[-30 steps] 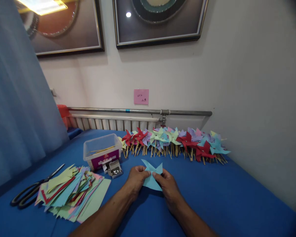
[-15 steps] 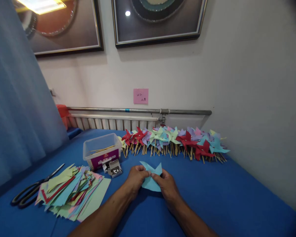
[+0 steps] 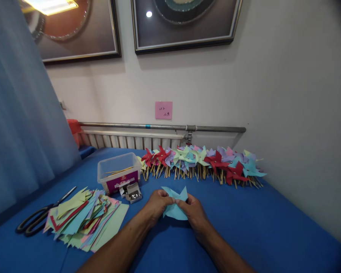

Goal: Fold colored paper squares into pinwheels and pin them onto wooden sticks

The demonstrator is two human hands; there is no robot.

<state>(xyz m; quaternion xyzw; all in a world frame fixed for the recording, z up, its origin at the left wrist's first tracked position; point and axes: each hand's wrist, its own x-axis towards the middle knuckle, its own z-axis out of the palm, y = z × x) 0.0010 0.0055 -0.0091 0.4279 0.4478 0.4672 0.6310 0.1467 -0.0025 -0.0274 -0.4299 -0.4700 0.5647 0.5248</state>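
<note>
- Both hands meet over the middle of a light blue cut-paper square (image 3: 174,204) that lies low over the blue cloth-covered table (image 3: 272,227), near its front edge and in front of the long row of finished paper pinwheels on wooden sticks (image 3: 201,163).
- The left hand (image 3: 157,203) pinches the sheet's left side with thumb and fingertips closed on it; the right hand (image 3: 194,212) is closed on the right side the same way.
- To my eye this is the folding of corners to the centre. It would go best with each tip held flat under one thumb while the other hand brings the next one in, curving the paper rather than creasing it.
- A small open box of metal pins (image 3: 133,192) sits just to the left, beside a clear plastic tub (image 3: 118,172), within easy reach.
- Compared with a second ago, very little differs: the hands sit in the same spot, the fingers drawn slightly closer over the centre, and the view has shifted a touch.
</note>
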